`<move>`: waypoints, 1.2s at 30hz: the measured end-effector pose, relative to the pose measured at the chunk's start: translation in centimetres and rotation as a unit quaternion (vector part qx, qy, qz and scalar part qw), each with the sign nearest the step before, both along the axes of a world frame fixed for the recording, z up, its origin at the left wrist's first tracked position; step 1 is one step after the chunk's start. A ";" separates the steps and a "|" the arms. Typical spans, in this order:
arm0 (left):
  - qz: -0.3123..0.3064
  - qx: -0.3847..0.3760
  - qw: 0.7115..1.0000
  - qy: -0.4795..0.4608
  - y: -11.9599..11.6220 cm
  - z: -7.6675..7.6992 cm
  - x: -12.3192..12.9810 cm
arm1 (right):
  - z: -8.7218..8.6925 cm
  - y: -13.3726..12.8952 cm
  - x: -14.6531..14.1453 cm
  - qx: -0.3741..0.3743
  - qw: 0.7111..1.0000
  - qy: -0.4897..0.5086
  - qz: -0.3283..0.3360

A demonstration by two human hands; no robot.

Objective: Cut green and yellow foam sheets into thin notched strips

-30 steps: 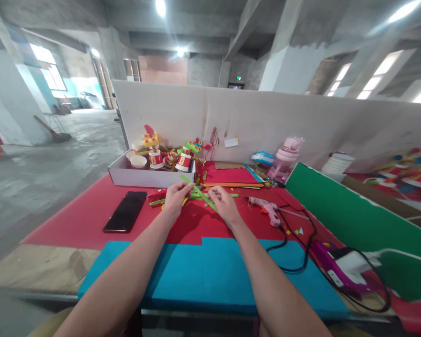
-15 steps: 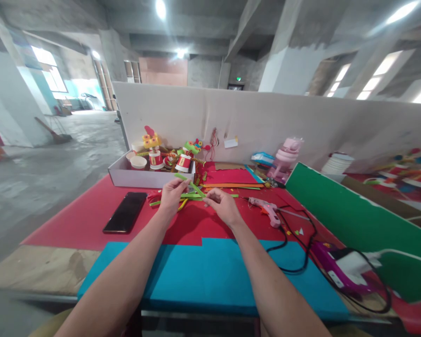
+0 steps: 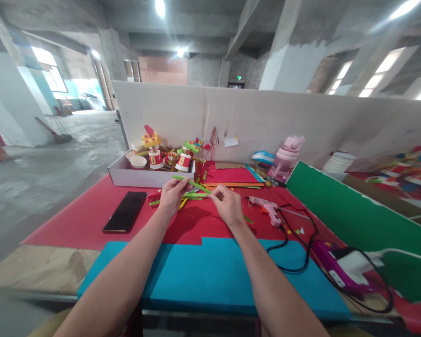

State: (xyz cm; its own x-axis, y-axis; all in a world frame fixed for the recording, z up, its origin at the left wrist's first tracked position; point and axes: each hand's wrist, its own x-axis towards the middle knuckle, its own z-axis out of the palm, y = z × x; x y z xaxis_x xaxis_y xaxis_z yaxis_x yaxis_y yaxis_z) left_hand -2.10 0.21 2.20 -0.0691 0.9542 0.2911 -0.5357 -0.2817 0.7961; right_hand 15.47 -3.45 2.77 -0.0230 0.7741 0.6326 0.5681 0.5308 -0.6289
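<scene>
A narrow green paper strip [image 3: 199, 186] is stretched between my two hands above the red table covering. My left hand [image 3: 172, 194] pinches it near its left end, with the tip sticking out past the fingers. Closed on the strip's right part is my right hand [image 3: 227, 204]. A short green end [image 3: 248, 219] shows beyond the right hand; whether it belongs to the same strip I cannot tell. Below the hands lie more green strips [image 3: 195, 195] and a yellow curved piece [image 3: 183, 203], partly hidden by the left hand.
A black phone [image 3: 125, 212] lies left. Behind stands a white box [image 3: 143, 179] with paper-cup figures [image 3: 156, 159]. Orange strips [image 3: 231, 185] lie at the back. On the right are a pink glue gun [image 3: 266, 208], its black cable, a purple power strip [image 3: 337, 267] and a green panel [image 3: 358, 220].
The right hand has shifted slightly right and turned. The strip, earlier angled down between the hands, is now pulled straighter. A green end has appeared right of the right hand.
</scene>
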 end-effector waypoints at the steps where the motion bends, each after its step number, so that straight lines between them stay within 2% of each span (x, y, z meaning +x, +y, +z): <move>1: 0.000 -0.001 1.000 -0.004 0.1 0.0 0.0 | 0.0 0.0 0.0 -0.003 1.000 0.011 -0.001; 6: 0.007 -0.013 0.999 -0.030 0.2 -0.1 0.2 | 0.3 -0.2 -0.2 -0.023 0.999 0.040 -0.014; 10: -0.023 -0.019 0.999 -0.034 -0.1 0.0 0.3 | 0.4 -0.1 -0.2 -0.053 0.996 0.066 0.018; 16: -0.030 -0.002 1.000 -0.002 -0.4 0.1 0.5 | -0.4 0.6 0.3 -0.067 0.997 0.029 0.032; 18: -0.027 0.001 1.000 0.006 -0.4 0.0 0.5 | -0.4 0.7 0.5 -0.089 0.994 0.023 0.063; 20: -0.036 0.008 0.999 0.005 -0.4 0.1 0.4 | -0.2 0.6 0.7 -0.140 0.983 0.044 0.114; 23: -0.058 0.024 0.998 0.015 -0.5 0.2 0.2 | 0.4 0.2 0.8 -0.228 0.951 0.082 0.193; 26: -0.062 0.040 0.997 0.036 -0.6 0.4 0.0 | 0.7 -0.3 0.7 -0.272 0.924 0.091 0.253; 28: -0.059 0.048 0.996 0.042 -0.7 0.5 0.0 | 0.8 -0.6 0.6 -0.271 0.917 0.098 0.277; 31: -0.042 0.046 0.997 0.047 -0.7 0.6 0.0 | 0.8 -0.6 0.5 -0.244 0.922 0.095 0.286; 36: -0.041 0.049 0.998 0.025 -0.6 0.9 -0.5 | 0.9 -0.4 1.1 -0.251 0.931 0.070 0.257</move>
State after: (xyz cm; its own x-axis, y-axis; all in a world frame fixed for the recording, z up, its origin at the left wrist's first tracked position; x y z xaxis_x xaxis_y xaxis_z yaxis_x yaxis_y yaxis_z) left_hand -2.57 -0.39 3.14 0.0252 0.9232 0.3836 -0.5199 -0.3156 0.7938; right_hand 16.60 -3.86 3.71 -0.4160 0.8829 0.2178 0.2149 0.3281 -0.9199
